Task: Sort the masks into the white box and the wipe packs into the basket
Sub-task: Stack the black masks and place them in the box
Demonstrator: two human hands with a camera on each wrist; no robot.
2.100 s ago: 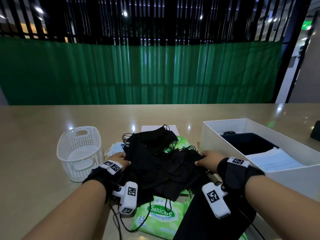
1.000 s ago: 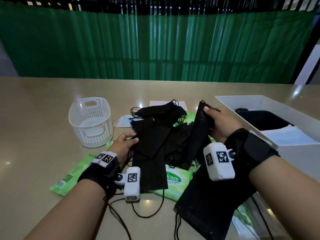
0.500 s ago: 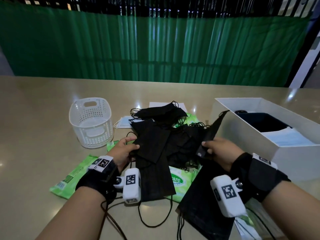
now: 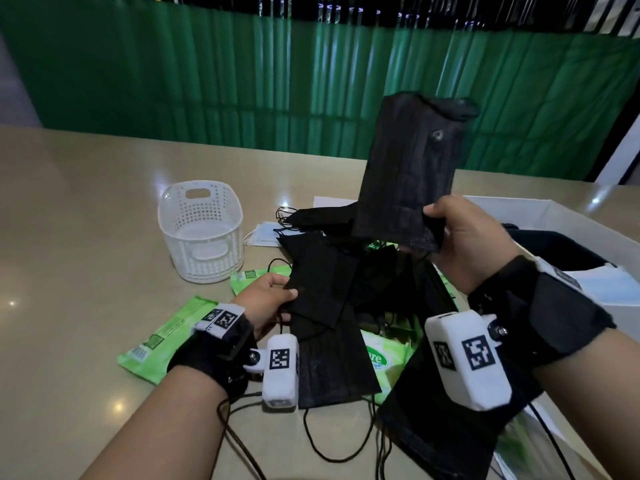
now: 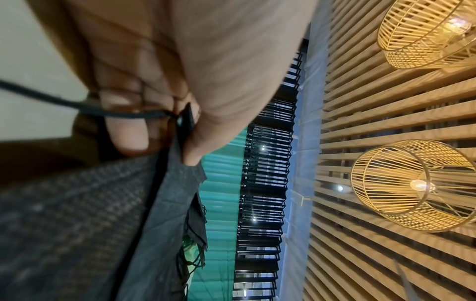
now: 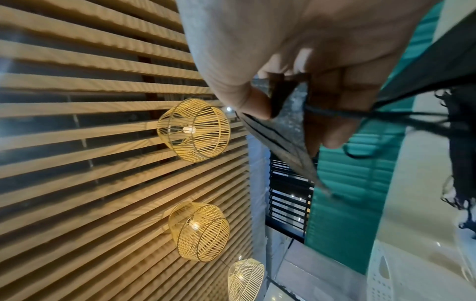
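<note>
early days | box (image 4: 568,216) has a few masks, basket (image 4: 201,233) empty | right hand (image 4: 464,244) pinches a raised mask (image 4: 408,168), left hand (image 4: 266,299) grips another mask (image 4: 322,285) in the pile | wipe packs (image 4: 162,337) untouched on tabletop (image 4: 69,220)

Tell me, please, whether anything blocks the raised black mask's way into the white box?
Nothing visible does. The right hand holds the black mask up just left of the white box, whose top is open.

A black mask (image 4: 408,168) stands upright in the air above a heap of black masks (image 4: 332,289) lying on green wipe packs (image 4: 166,337). The white perforated basket (image 4: 201,230) sits left of the heap; the white box (image 4: 519,209) sits right, holding masks.
</note>
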